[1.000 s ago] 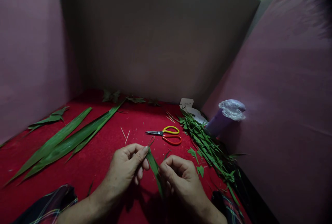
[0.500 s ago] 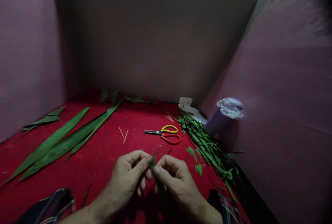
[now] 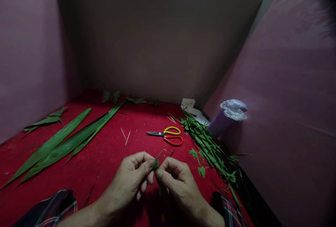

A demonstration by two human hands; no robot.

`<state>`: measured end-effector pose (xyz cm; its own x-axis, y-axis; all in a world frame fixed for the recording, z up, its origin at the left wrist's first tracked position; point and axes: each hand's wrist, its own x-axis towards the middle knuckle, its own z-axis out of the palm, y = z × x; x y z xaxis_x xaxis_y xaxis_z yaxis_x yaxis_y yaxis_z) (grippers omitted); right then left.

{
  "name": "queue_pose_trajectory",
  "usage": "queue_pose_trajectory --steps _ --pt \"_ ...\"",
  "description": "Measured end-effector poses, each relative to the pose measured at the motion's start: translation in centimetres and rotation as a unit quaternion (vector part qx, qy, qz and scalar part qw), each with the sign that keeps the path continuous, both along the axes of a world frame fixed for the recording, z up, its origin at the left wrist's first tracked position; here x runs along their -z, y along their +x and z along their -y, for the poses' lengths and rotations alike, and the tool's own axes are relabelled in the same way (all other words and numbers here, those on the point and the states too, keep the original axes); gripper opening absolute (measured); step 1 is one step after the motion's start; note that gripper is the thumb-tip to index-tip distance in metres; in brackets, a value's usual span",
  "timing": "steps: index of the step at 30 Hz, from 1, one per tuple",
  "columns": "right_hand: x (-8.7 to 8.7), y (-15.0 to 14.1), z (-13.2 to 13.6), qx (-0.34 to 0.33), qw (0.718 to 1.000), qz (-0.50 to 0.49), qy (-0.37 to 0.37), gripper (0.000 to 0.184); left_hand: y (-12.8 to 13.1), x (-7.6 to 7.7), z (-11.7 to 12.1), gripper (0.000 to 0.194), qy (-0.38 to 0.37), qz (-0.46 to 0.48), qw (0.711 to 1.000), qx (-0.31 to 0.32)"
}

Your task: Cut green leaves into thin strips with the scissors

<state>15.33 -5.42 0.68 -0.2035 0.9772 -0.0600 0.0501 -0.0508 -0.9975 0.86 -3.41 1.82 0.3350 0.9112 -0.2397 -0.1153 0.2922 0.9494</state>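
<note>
Both my hands meet low in the middle of the head view over a red cloth [image 3: 110,157]. My left hand [image 3: 132,179] and my right hand [image 3: 174,179] pinch the same small folded green leaf strip [image 3: 156,165] between thumb and fingers. A thin stem loop sticks up from the strip's top. Most of the strip is hidden by my fingers. Scissors [image 3: 168,136] with one yellow and one red handle lie shut on the cloth just beyond my hands.
Long green leaves [image 3: 60,143] lie at the left. A heap of cut leaf scraps [image 3: 210,146] runs along the right, beside a purple cup [image 3: 225,116] with a plastic cover. Thin wooden sticks [image 3: 126,136] lie near the scissors. Upright boards wall in three sides.
A second ago the leaf strip hung long between my separated hands. My right hand has come up to the left, and the strip is now bunched small between both pinches.
</note>
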Motion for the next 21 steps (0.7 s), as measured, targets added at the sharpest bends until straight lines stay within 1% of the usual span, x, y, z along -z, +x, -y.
queue_pose_trajectory --steps 3,6,14,21 --pt "-0.09 0.02 -0.09 0.009 1.000 0.010 0.015 0.028 0.00 0.00 0.07 0.030 -0.010 0.030 0.999 0.006" --pt "-0.20 0.08 -0.07 0.011 0.999 0.021 0.021 0.027 0.01 0.20 0.00 0.030 -0.008 0.054 0.998 0.005" --pt "0.01 0.08 0.12 -0.005 0.999 0.024 0.028 0.025 0.06 0.18 -0.27 0.033 -0.004 0.047 0.998 -0.033" --pt "0.20 0.14 0.12 -0.007 0.999 0.034 0.035 0.026 0.09 0.01 -0.19 0.035 -0.006 0.051 0.998 -0.045"
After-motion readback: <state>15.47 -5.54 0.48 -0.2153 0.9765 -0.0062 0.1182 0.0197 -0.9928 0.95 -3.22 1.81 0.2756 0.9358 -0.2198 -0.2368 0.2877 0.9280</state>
